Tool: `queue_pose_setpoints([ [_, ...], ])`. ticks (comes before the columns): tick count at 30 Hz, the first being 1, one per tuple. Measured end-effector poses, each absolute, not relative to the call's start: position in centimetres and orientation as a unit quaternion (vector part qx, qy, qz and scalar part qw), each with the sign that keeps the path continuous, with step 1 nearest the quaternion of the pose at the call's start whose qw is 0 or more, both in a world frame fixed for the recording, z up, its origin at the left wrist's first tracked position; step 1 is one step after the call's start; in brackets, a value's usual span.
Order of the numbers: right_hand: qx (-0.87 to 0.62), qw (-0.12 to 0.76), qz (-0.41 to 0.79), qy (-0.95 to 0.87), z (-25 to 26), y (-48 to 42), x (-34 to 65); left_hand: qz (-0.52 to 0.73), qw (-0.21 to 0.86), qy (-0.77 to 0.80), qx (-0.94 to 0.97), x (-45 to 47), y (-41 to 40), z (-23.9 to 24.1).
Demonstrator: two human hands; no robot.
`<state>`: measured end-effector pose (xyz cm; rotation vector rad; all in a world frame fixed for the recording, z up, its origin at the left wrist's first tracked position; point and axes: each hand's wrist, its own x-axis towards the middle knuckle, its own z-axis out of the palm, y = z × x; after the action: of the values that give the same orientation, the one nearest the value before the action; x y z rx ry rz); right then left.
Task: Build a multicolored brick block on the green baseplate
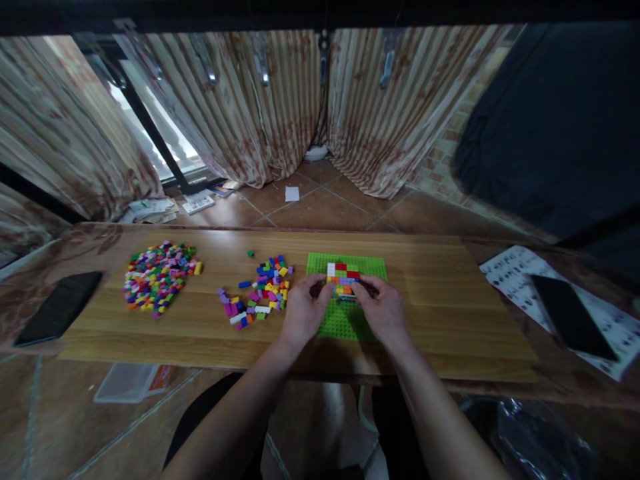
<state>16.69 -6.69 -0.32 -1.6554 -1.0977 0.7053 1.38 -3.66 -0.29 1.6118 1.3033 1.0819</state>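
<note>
A green studded baseplate (350,329) lies on the wooden board in front of me. At its middle is a block of joined toy bricks (341,272) in white, red, green, orange, blue and other colours. My left hand (305,308) closes on the left side of this block, thumb toward the near edge. From the right, my right hand (384,308) pinches the opposite side with thumb and fingers. The block's near edge looks slightly raised over the plate, but whether it is attached I cannot tell. Some fingertips are hidden behind the hands.
Loose toy bricks (273,287) lie just left of the baseplate, with a larger brick pile (159,277) farther left. A single green brick (251,253) sits apart. A black tablet-like object (59,308) is at far left; a dark phone (573,317) rests on a printed sheet (515,267) at right.
</note>
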Motion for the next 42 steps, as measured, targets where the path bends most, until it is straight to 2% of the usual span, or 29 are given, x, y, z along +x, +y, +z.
queue_pose_setpoints([
  [6,-0.685,0.491,0.281,-0.46,-0.2,-6.8,16.5,0.432,0.389,0.512,0.632,1.4,-3.6,-0.8],
  [14,-0.7,0.508,0.247,-0.437,-0.5,-6.4,18.0,0.452,0.478,0.504,0.56,0.2,-2.7,-0.4],
  [18,-0.674,0.536,0.276,-0.427,-0.8,-6.0,17.7,0.473,0.504,0.496,0.526,0.6,-2.7,-0.1],
  [24,-0.677,0.491,0.294,-0.464,0.1,-6.5,16.1,0.436,0.574,0.459,0.519,2.1,-4.3,1.2],
  [30,-0.685,0.472,0.287,-0.475,0.0,-7.1,16.9,0.443,0.566,0.453,0.527,1.8,-5.3,1.1],
  [33,-0.697,0.459,0.229,-0.501,0.4,-7.0,17.0,0.453,0.532,0.484,0.527,1.7,-5.2,0.4],
  [38,-0.686,0.41,0.04,-0.6,2.0,-6.6,15.6,0.477,0.502,0.51,0.509,1.6,-4.8,-0.5],
  [42,-0.66,0.306,-0.021,-0.686,2.1,-6.6,13.5,0.497,0.494,0.509,0.5,1.0,-4.9,-0.3],
])
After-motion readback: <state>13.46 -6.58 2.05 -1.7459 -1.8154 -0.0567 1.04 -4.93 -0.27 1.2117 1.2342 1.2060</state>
